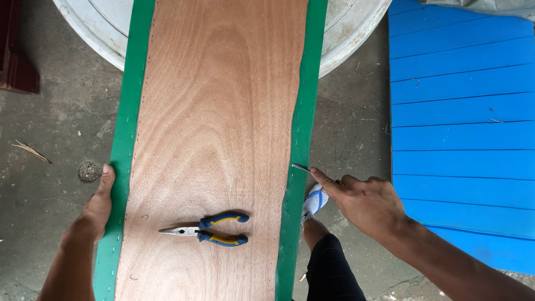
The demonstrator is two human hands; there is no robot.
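The wooden panel [214, 139] is a long plywood board with green fabric [301, 111] folded over both long edges and stapled down. It lies lengthwise away from the person, its far end resting on a big white round tub [356, 28] over a concrete floor [67, 111].

The staple rows look like they run along both green strips for most of the visible length, and a few loose staples seem to lie on the bare wood near the bottom. Going by that, the work on the staples is somewhere mid-way, with the right edge being the bit in hand, though how much is really left can't be told from here.

The right hand [368, 203] is closed around a thin metal tool [301, 166], with the index finger stretched along it and the tip poked right at the right-hand green strip. The tool's handle is hidden inside the grip. The left hand [100, 203] is open and pressed flat against the left green edge, steadying the board.

A pair of blue-and-yellow needle-nose pliers [209, 228] lies untouched on the wood between the two hands. A foot in a white-and-blue shoe [315, 202] sits just below the right edge, and blue slatted boards [462, 111] are off to the right.
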